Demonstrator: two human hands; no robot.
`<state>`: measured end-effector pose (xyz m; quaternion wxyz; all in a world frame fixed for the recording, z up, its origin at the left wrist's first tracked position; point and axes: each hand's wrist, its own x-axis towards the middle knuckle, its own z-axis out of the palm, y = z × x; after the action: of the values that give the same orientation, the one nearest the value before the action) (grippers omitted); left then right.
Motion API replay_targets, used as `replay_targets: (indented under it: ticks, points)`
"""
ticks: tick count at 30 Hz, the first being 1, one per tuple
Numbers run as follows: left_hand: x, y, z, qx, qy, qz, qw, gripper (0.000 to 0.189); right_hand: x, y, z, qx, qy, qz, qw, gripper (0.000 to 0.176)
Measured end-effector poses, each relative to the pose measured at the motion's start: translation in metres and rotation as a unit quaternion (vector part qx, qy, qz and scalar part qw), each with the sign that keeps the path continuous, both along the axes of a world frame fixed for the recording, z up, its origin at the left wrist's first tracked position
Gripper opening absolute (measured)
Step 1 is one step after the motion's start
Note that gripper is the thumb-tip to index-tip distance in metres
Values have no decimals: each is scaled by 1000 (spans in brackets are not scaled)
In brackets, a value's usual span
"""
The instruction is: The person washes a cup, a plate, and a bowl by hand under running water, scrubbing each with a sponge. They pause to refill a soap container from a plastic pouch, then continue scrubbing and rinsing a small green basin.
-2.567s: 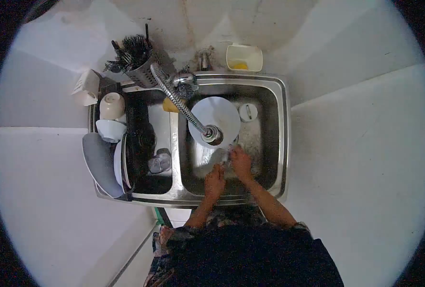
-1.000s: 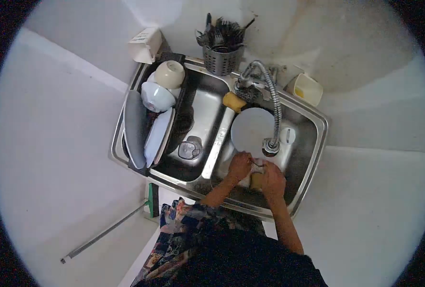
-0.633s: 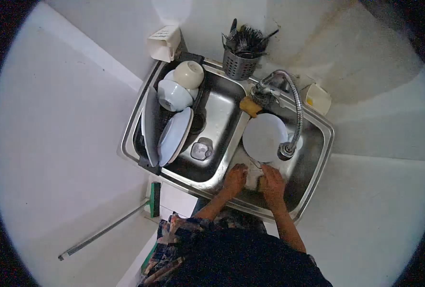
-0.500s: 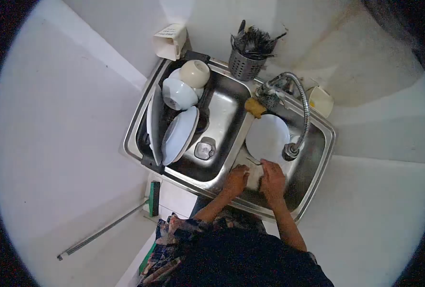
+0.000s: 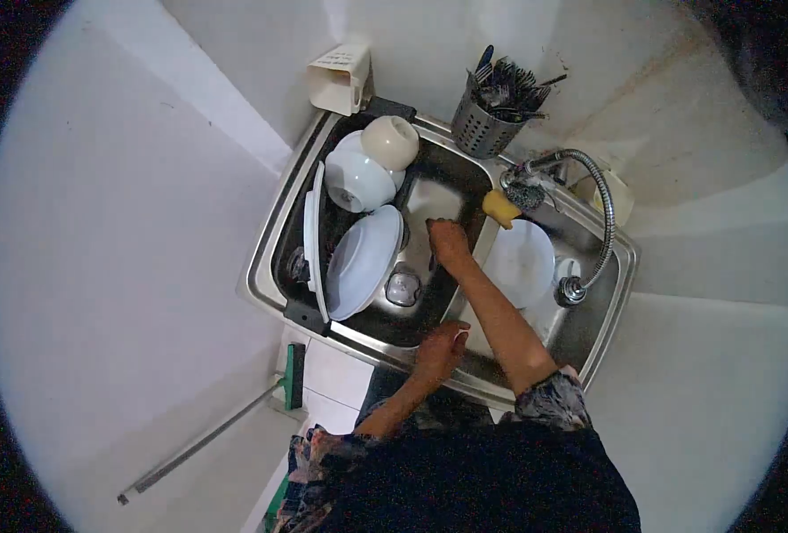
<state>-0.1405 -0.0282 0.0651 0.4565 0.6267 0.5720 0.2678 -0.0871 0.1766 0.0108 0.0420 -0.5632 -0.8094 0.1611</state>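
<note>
My right hand (image 5: 448, 242) reaches over the left basin (image 5: 434, 197), its fingers closed round something I cannot make out. My left hand (image 5: 441, 348) is at the front edge of the sink near the divider, fingers curled, with a small pale bit showing at the fingertips. A white plate (image 5: 522, 262) lies in the right basin (image 5: 602, 333), beyond my right forearm. The yellow sponge (image 5: 501, 209) rests on the divider beside a dark scourer (image 5: 524, 196). A clear cup-like item (image 5: 403, 287) sits in the left basin, left of my hands.
White plates (image 5: 364, 262) and bowls (image 5: 358, 180) lean in a rack at the left. A metal holder (image 5: 484, 129) with cutlery stands behind the sink. The flexible faucet (image 5: 609, 222) arches over the right basin. A green-headed squeegee (image 5: 293, 377) leans below left.
My right hand has moved from the right basin, near the plate, up and left over the left basin. My left hand stays near the front edge. The whole view has shifted slightly.
</note>
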Motion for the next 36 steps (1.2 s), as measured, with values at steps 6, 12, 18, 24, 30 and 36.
replay_targets:
  ticks: [6,12,18,24,30,36]
  points:
    - [-8,-4,7,14,2,-1,1000,20,9,21,-96,-92,-91,18,991,18]
    - [-9,3,27,-104,-31,16,994,19,-11,11,-52,-158,-154,4,975,20]
    - [-1,2,10,-30,4,8,1000,18,32,-69,45,75,235,-112,963,14]
    - [38,17,24,-28,-19,-8,999,17,160,-192,-34,-47,316,-442,838,11]
    - [68,8,18,-52,-68,-35,996,15,250,-198,-192,-237,333,-613,676,17]
    - [82,-13,-62,-234,-88,53,967,18,263,-218,-259,-236,814,-299,438,31]
